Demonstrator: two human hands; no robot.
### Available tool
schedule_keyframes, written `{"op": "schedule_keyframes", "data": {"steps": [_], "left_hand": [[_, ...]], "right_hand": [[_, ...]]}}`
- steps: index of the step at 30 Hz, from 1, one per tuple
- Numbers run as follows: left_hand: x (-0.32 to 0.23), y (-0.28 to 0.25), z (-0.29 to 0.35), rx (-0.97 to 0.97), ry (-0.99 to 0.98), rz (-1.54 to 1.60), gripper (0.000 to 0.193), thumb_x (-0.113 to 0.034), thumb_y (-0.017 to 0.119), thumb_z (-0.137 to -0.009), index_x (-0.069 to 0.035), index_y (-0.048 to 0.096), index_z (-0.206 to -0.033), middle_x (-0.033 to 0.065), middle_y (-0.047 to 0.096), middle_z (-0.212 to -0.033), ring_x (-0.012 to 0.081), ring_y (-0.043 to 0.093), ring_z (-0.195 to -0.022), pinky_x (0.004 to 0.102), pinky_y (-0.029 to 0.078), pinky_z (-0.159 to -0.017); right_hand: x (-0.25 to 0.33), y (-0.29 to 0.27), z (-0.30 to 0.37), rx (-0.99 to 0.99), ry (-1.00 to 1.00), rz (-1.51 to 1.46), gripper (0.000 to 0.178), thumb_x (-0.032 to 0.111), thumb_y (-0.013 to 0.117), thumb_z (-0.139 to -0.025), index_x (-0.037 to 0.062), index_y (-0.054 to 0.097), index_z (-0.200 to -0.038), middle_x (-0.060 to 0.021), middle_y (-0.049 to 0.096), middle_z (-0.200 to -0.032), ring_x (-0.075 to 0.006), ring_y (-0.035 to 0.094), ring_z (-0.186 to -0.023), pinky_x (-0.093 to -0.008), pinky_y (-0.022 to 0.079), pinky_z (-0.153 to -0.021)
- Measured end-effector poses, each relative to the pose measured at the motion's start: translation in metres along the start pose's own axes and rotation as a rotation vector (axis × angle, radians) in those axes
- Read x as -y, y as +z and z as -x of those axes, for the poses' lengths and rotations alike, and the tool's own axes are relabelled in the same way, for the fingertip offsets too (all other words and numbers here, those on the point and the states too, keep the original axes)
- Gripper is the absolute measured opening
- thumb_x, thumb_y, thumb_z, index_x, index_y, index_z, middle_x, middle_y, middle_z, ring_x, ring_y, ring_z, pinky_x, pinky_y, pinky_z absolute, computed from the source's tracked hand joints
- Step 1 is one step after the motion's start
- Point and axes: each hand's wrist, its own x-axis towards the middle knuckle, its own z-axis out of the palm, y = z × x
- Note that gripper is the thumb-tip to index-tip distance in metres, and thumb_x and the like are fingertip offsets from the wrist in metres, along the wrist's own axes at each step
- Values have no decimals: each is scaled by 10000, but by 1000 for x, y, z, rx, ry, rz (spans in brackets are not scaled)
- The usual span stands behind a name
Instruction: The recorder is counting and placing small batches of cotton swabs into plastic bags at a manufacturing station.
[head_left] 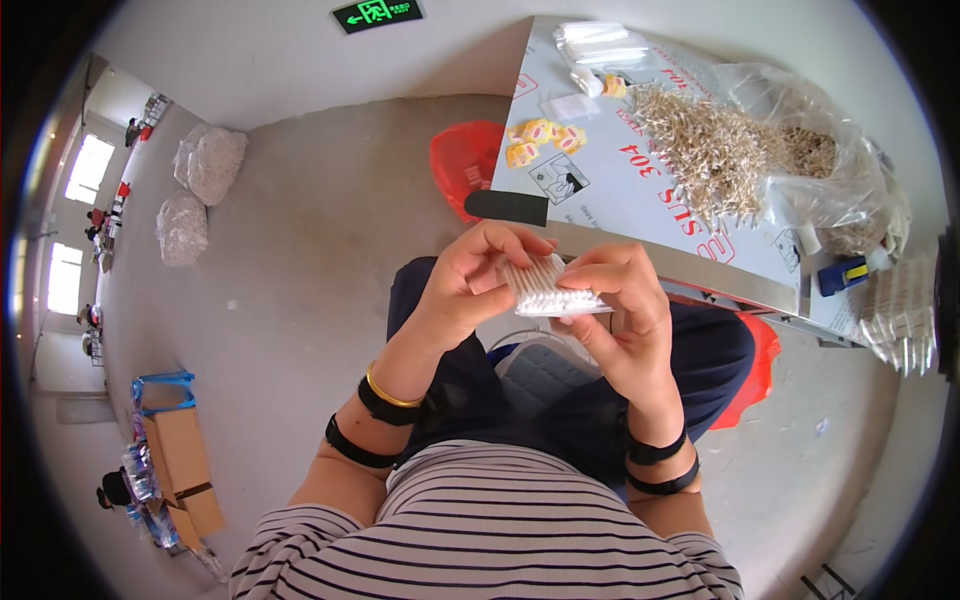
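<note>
Between my two hands, above my lap, is a flat bundle of white-tipped cotton swabs. A clear plastic edge shows along its underside. My left hand grips the bundle's left end, thumb in front and fingers on top. My right hand pinches the right end, fingertips over the swabs and thumb below. On the metal-topped table ahead and to the right lies a large heap of loose cotton swabs. Several yellow printed paper labels lie left of the heap.
Clear plastic sleeves lie at the table's far edge. A big clear bag holds more swabs, near a blue and yellow tool and packed swabs. Red plastic shows beside the table. Cardboard boxes stand far left.
</note>
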Motion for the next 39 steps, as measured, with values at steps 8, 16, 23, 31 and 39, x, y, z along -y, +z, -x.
{"op": "schedule_keyframes", "data": {"steps": [8, 16, 23, 31, 39], "left_hand": [[-19, 5, 7, -15, 14, -410, 351, -73, 785, -882, -57, 651, -1206, 81, 650, -1345, 175, 583, -1276, 375, 450, -1101], [13, -31, 31, -357, -576, -359, 263, -253, 647, -1075, -32, 670, -1214, 55, 743, -996, 102, 719, -810, 243, 520, -599], [71, -146, 13, -614, -662, -310, 426, -491, 609, -1069, -104, 656, -1239, 7, 718, -992, 71, 618, -716, 259, 469, -576], [114, -247, -46, -817, -674, -185, 372, -399, 585, -1100, -107, 636, -1324, 59, 773, -1205, 161, 751, -1011, 317, 563, -780], [166, -229, 32, -647, -727, -376, 430, -433, 625, -1061, -111, 701, -1336, 22, 764, -1201, 109, 704, -1025, 324, 557, -883]], "right_hand": [[2, 7, -2, 28, -36, 142, 391, -6, 840, -770, 95, 757, -1139, -70, 675, -1101, -276, 630, -1059, -390, 496, -917], [-26, 6, 7, 31, 146, 258, 372, 59, 841, -858, 9, 722, -1206, -104, 669, -1073, -230, 636, -961, -339, 529, -859], [-43, -3, 14, 67, 303, 272, 197, -4, 713, -962, -17, 720, -1159, -107, 667, -1039, -203, 679, -933, -301, 529, -836], [-80, -15, -5, 39, 291, 280, 155, -11, 689, -971, -21, 731, -1119, -118, 677, -1005, -210, 688, -900, -297, 526, -821], [-126, -147, -37, -168, 371, 407, 147, 55, 643, -1029, -33, 733, -1106, -65, 734, -982, -140, 664, -903, -285, 523, -850]]}}
